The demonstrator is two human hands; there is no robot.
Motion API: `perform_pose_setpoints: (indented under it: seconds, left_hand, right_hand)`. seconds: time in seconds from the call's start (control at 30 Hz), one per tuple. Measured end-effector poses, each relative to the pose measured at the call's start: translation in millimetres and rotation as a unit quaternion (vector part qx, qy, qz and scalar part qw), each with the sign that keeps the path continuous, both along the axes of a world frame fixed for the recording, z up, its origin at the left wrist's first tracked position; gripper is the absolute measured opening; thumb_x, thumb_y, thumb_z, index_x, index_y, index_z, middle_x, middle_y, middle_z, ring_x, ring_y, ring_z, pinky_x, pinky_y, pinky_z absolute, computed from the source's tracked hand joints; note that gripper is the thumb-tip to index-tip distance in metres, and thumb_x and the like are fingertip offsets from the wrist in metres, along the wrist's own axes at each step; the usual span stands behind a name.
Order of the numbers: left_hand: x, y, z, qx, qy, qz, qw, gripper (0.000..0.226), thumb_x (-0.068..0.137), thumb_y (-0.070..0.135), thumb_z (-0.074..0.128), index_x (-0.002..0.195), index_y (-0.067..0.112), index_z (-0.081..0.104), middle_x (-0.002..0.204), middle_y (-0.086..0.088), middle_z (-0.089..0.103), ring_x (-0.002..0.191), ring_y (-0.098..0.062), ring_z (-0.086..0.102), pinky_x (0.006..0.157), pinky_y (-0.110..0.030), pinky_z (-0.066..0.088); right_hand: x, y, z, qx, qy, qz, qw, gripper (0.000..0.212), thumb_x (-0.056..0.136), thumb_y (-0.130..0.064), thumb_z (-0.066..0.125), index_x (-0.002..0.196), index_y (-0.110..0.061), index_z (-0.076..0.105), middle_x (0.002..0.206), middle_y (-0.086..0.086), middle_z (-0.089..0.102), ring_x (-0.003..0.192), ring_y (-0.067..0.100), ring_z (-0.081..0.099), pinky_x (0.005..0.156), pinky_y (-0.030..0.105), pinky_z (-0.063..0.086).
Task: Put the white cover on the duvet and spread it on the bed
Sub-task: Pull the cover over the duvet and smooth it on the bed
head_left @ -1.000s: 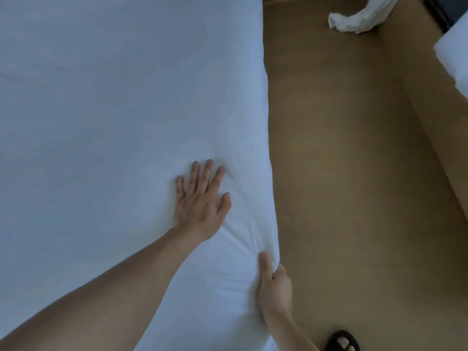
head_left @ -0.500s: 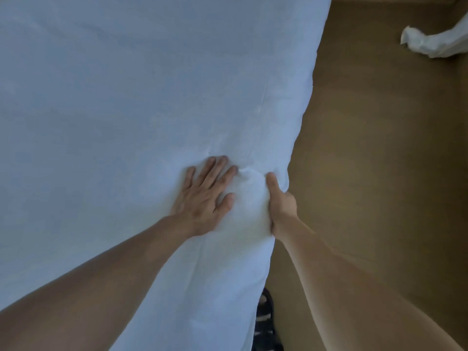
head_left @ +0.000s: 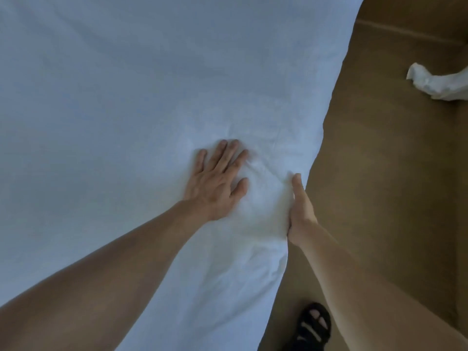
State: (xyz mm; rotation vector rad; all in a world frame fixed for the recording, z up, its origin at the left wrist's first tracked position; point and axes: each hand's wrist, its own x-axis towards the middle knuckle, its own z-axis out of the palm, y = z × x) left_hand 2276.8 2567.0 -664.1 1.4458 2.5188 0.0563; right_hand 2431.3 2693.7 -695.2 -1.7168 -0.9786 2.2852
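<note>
The left hand (head_left: 216,182) lies palm down on the white duvet (head_left: 126,110), fingers spread and flat, thumb out to the right; it presses the fabric and holds nothing. Its bare forearm runs back to the near left corner. The right hand (head_left: 300,211) stands on edge against the duvet's right border, thumb up along the top and pointing far. Its fingers are hidden under the edge, so it seems to pinch the border, though the grasp itself cannot be made out. Between the two hands the cloth bunches into soft creases.

The duvet covers the whole left and middle of the view, smooth toward the far side, its right edge hanging beside a brown floor (head_left: 379,198). A crumpled white cloth (head_left: 438,84) lies on the floor at the far right, well apart from the bed. A foot in a black sandal (head_left: 314,325) stands on the floor near the duvet's near edge.
</note>
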Motion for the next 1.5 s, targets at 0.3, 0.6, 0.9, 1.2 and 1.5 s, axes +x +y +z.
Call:
perform_pose_setpoints:
  seconds: [0.3,0.6,0.9,1.2,1.5]
  left_hand:
    - [-26.4,97.7,-2.2,-0.027,0.023,-0.006,0.999,0.078,0.086,0.058,-0.012,0.158,0.029,-0.006,0.164,0.007,-0.02,0.149,-0.014,-0.024,0.121,-0.046,-0.012]
    - [-74.3,204.4,1.4,-0.047,0.022,0.034,0.998,0.078,0.084,0.063,-0.01,0.157,0.034,-0.008,0.163,0.011,-0.022,0.149,-0.012,-0.023,0.121,-0.045,-0.01]
    - [-92.6,288.4,-1.0,-0.052,0.025,0.043,0.997,0.076,0.087,0.062,-0.006,0.157,0.033,-0.005,0.164,0.007,-0.02,0.15,-0.013,-0.022,0.121,-0.047,-0.01]
    - [-149.3,375.5,-3.1,-0.039,0.034,0.02,0.998,0.077,0.086,0.061,-0.009,0.157,0.032,-0.006,0.163,0.008,-0.023,0.149,-0.013,-0.024,0.121,-0.048,-0.01]
    - [-207.9,462.5,-6.8,-0.021,0.035,-0.026,0.999,0.075,0.089,0.058,-0.005,0.158,0.028,-0.003,0.165,0.006,-0.017,0.15,-0.014,-0.02,0.121,-0.047,-0.01]
  right_hand:
    - [-11.3,61.0,-18.1,0.127,-0.127,-0.059,0.982,0.044,0.08,-0.063,0.069,0.081,-0.019,0.064,0.087,-0.005,0.067,0.081,0.014,0.065,0.083,0.037,0.054]
    - [-42.9,185.6,-44.1,-0.139,0.059,-0.101,0.983,0.081,0.079,-0.086,0.04,0.111,-0.017,0.07,0.101,0.005,0.073,0.09,0.026,0.068,0.085,0.041,0.053]
    - [-87.2,279.3,-29.4,0.092,-0.119,-0.095,0.984,0.044,0.086,-0.054,0.068,0.094,-0.011,0.065,0.085,-0.001,0.066,0.083,0.022,0.065,0.079,0.033,0.051]
    - [-130.6,350.3,-38.1,-0.118,0.093,-0.057,0.987,0.079,0.074,-0.082,0.055,0.121,-0.02,0.069,0.119,0.008,0.071,0.111,0.031,0.067,0.105,0.047,0.045]
    - [-198.8,464.6,-27.6,0.073,-0.085,-0.17,0.979,0.044,0.081,-0.052,0.075,0.103,-0.016,0.063,0.095,0.0,0.07,0.085,0.022,0.068,0.08,0.037,0.054]
